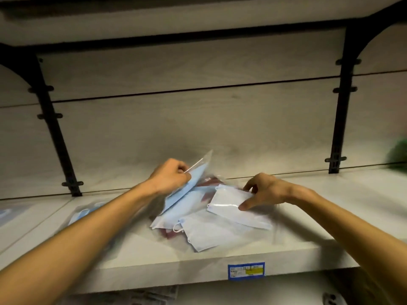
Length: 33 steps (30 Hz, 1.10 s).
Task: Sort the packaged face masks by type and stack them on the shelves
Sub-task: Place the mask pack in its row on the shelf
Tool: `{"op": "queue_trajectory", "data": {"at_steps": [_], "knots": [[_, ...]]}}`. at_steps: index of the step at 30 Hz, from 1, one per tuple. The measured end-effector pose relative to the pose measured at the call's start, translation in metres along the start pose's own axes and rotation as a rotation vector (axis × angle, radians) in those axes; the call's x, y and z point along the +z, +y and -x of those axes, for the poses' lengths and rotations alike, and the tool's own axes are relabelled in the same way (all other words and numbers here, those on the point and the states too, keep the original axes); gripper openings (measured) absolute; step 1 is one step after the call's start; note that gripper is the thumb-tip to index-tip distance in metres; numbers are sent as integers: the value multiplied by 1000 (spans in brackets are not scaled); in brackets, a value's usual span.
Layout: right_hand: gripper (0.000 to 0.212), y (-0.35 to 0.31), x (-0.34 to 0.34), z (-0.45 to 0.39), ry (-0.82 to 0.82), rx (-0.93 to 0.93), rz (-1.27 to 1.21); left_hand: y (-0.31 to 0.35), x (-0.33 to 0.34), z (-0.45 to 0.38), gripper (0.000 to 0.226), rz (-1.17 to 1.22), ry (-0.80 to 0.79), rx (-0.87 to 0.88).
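— What are the hands doing?
— The left hand (170, 176) is pinching a blue mask (187, 190), tilting it up above the pile (198, 225). The right hand (264, 190) is gripping a white mask (229, 200) atop it.
— And the pile?
— It is lying on the shelf (297, 245), above a price tag (246, 270).

A pale shelf (308, 249) runs across in front of the person, its near edge carrying a blue-bordered price label (246, 270) right of the middle. A loose pile of packaged face masks (204, 225) lies on it at the middle: white ones nearest, light blue ones on the left side, something dark red underneath. Further left, a packaged blue mask (82, 213) lies flat on the shelf, apart from the pile. At the far right edge sits a blurred green thing (399, 155).
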State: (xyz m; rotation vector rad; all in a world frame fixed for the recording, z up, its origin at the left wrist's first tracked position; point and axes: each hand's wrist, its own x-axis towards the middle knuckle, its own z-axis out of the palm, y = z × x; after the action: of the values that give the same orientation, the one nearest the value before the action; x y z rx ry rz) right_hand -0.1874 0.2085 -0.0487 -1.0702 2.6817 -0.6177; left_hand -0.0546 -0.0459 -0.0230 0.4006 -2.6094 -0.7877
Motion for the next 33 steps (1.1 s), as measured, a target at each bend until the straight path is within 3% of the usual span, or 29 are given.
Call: {"op": "queue_trajectory", "data": {"at_steps": [2,4,8,13,16,19,24,27,30,33], "knots": [[17,3,-6,-3,133,-68,-65,3,-5,1,13,93,69,-32],[3,4,-14,-6,222,-128,-150,4,-13,2,15,158,160,-80],[10,-5,-23,-13,362,-219,-335,0,-30,13,22,412,305,-201],[16,-47,-16,1,814,-404,-534,-15,-59,48,12,576,346,-276],[11,-79,0,25,1039,-628,-418,-32,-80,77,10,630,307,-284],[13,-111,23,45,1093,-789,-238,-53,-106,109,11,652,304,-305],[11,-178,71,76,1088,-812,-194,-96,-154,177,34,722,359,-404],[10,-217,101,95,1071,-842,-234,-121,-182,225,32,736,350,-432],[10,-260,134,108,1087,-898,-250,-152,-204,274,15,661,309,-376],[9,-313,169,120,1092,-928,-273,-186,-225,320,20,559,217,-389]]}}
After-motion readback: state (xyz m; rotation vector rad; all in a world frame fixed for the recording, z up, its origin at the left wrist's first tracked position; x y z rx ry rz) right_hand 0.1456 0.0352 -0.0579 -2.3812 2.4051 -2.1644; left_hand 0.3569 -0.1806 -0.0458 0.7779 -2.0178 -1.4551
